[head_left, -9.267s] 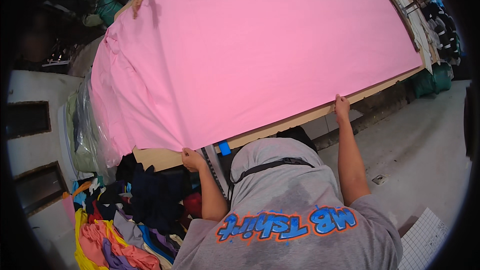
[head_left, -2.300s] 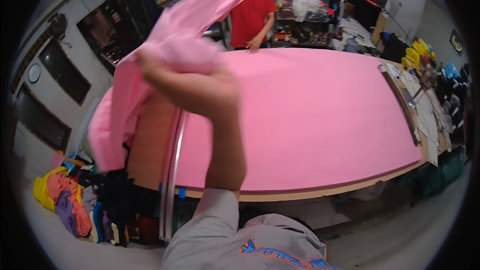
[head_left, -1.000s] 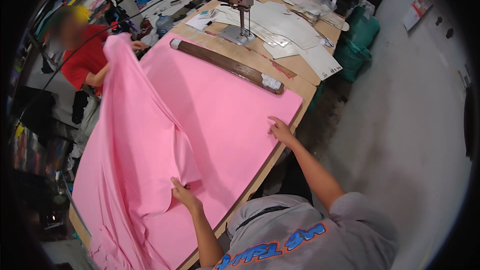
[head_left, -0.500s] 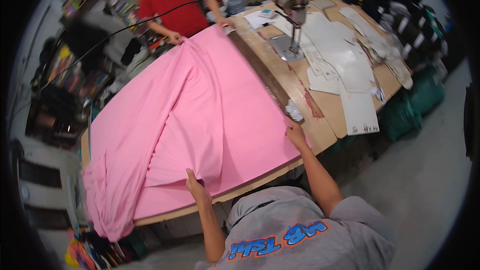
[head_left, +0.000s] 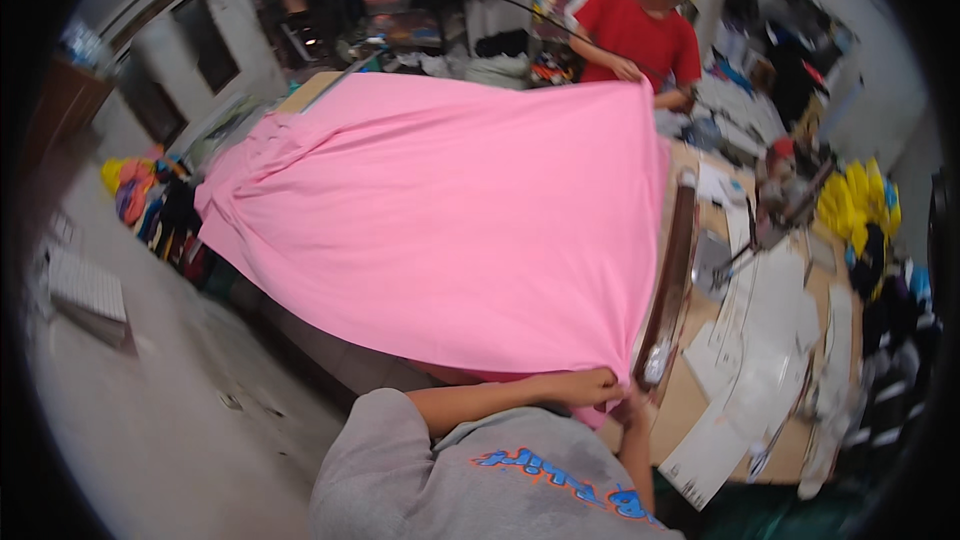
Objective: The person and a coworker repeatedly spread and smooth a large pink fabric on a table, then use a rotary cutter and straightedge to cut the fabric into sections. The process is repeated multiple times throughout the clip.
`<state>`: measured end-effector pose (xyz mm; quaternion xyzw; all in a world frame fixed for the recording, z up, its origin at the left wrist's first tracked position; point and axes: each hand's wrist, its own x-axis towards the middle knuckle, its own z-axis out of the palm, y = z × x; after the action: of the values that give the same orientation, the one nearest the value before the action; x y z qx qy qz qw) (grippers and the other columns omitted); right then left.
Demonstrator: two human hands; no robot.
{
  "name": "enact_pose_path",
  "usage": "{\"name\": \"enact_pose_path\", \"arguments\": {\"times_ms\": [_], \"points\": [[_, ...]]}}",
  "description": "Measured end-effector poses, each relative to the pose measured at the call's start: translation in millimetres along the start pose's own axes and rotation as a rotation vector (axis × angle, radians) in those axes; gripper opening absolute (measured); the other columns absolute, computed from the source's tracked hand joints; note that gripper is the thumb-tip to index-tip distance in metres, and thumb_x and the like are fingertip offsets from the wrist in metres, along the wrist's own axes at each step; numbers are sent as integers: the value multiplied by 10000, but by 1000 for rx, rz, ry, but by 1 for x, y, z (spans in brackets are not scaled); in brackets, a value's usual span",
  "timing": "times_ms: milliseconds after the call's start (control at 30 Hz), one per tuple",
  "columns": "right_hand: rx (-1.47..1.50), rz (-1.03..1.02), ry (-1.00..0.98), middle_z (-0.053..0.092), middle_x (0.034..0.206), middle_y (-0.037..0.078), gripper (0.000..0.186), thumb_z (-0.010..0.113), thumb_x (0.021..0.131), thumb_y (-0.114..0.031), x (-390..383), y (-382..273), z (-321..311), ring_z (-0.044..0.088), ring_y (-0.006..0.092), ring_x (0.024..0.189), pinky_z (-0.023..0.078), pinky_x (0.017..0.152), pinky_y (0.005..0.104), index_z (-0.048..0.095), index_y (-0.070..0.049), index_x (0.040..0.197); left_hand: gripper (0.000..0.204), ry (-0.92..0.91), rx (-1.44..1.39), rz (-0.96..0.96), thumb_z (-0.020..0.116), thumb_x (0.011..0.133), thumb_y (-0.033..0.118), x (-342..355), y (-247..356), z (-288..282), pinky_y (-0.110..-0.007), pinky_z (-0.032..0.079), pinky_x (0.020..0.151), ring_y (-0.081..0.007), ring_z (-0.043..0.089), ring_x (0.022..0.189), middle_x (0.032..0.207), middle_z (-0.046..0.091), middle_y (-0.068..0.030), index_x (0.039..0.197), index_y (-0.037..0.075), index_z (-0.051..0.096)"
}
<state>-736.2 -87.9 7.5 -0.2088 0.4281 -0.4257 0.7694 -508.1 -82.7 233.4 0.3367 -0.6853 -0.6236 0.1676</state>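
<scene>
A large pink fabric (head_left: 450, 210) is stretched over the cutting table, with loose folds bunched at its far left end. At its near right corner my left hand (head_left: 594, 388) is closed on the edge, and the cloth gathers into creases there. Close beside it, my right hand (head_left: 634, 406) pinches the same corner; its fingers are partly hidden and blurred. Across the table a person in a red shirt (head_left: 640, 35) holds the far right corner up with a hand (head_left: 626, 70).
A long brown bar (head_left: 672, 280) lies along the fabric's right side. Beyond it are a cloth-cutting machine (head_left: 780, 202) and white paper patterns (head_left: 765, 340) on the wooden table (head_left: 675, 425). A dark cable hangs overhead. Piled garments (head_left: 150, 200) sit at the left.
The pink top layer has been drawn rightward out of its folds and now spans the table. My left hand has come across to my right hand at the corner. The view has turned left.
</scene>
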Motion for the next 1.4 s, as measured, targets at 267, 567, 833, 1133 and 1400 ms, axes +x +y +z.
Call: {"name": "enact_pose_path", "arguments": {"times_ms": [267, 567, 833, 1133, 1400], "points": [[29, -266, -139, 581, 1401, 187, 608, 609, 1056, -377, -24, -99, 126, 634, 308, 1243, 566, 1025, 462, 438, 17, 1487, 654, 69, -24, -231, 482, 1085, 557, -3, -36, -27, -378, 562, 846, -218, 682, 900, 1060, 742, -169, 1168, -51, 708], [215, -735, 56, 484, 1523, 196, 620, 507, 1112, -383, -129, -227, 96, 511, 335, 1387, 434, 1157, 493, 362, 28, 1553, 576, 1185, -1171, 8, 648, 1025, 468, -68, -87, -102, -461, 479, 1100, -226, 573, 1274, 1375, 605, -133, 1359, 2, 593], [4, -655, 153, 553, 1478, 157, 607, 610, 1062, -354, -155, -209, 130, 563, 277, 1337, 439, 1136, 431, 446, 19, 1513, 302, 1643, -667, 397, 621, 1064, 284, -163, -47, -244, -313, 554, 820, -129, 642, 983, 1098, 670, -40, 1219, 29, 669], [-114, -537, 188, 526, 1483, 176, 598, 635, 1040, -211, -108, -128, 134, 512, 283, 1376, 406, 1158, 416, 410, 57, 1526, 321, 1480, -18, 507, 608, 1085, 284, -108, 29, -266, -350, 511, 762, -154, 649, 885, 960, 705, -65, 1188, -11, 680], [-160, -427, 178, 619, 1389, 133, 480, 617, 1055, -210, -94, -41, 137, 613, 217, 1252, 475, 1086, 369, 506, 17, 1464, 645, 1784, -391, 254, 471, 1116, 476, -162, -93, -282, -375, 436, 1096, -246, 582, 1246, 1369, 615, -163, 1430, -85, 525]]}}
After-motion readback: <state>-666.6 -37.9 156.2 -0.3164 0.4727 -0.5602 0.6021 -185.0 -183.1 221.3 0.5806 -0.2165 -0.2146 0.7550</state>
